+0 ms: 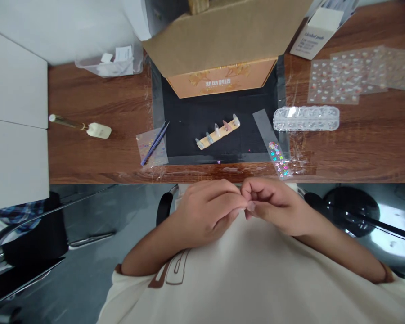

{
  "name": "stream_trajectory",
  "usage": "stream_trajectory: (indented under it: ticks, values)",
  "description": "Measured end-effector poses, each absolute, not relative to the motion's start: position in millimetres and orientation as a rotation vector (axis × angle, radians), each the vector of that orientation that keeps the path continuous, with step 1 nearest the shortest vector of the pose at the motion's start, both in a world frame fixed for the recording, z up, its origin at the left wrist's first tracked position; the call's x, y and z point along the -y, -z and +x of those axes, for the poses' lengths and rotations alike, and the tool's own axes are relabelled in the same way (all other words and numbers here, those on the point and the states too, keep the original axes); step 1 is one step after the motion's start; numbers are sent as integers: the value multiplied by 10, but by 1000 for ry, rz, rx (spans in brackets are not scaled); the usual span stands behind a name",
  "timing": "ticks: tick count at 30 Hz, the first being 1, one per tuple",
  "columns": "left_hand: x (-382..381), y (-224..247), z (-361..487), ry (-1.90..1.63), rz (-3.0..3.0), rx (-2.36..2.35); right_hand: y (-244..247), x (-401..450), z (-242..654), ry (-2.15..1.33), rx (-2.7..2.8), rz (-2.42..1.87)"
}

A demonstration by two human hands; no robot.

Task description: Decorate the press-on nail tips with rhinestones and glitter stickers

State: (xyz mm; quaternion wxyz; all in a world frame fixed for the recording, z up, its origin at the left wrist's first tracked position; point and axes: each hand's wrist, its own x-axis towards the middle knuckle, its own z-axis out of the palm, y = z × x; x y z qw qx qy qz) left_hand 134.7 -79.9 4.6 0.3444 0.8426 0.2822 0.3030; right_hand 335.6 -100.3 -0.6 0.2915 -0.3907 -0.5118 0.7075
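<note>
Just in front of the table's front edge, my left hand (213, 210) and my right hand (278, 204) meet at the fingertips. Both are closed in a pinch, and whatever lies between them is too small or hidden to name. Beyond them on a black mat (189, 108) lies a tan strip (219, 134) with several press-on nails (217, 130) standing along it. A clear strip of shiny flower stickers (279, 160) rests at the mat's right side. Purple tweezers (155, 143) lie across a small clear sheet (160, 157) on the left.
A cardboard box (222, 81) stands at the back of the mat. Leftward are a cream bottle with gold neck (99, 130) and a clear tray (118, 67). Rightward are a clear compartment case (306, 119), sticker sheets (337, 81) and an alcohol pads box (315, 36).
</note>
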Motion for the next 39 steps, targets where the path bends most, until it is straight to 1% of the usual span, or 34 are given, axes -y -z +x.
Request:
stream_trajectory:
  ticks: [6,14,20,26,35,39]
  values:
    - [778,-46,1383,-785,2183,-810,39,975,3263,-1848,1261,-1102]
    - [763,-56,1429,-631,2177,-972,133,977,3153,-1757,1128,-1154]
    - [753,-28,1428,-577,2115,-956,137,941,3142,-1700,1196,-1148]
    - [782,39,1462,-500,2315,-1012,158,940,3116,-1574,1318,-1215]
    - [810,205,1546,-577,2546,-1070,224,969,3067,-1420,1439,-1318]
    - [815,237,1569,-550,2584,-1097,261,971,3059,-1348,1460,-1344]
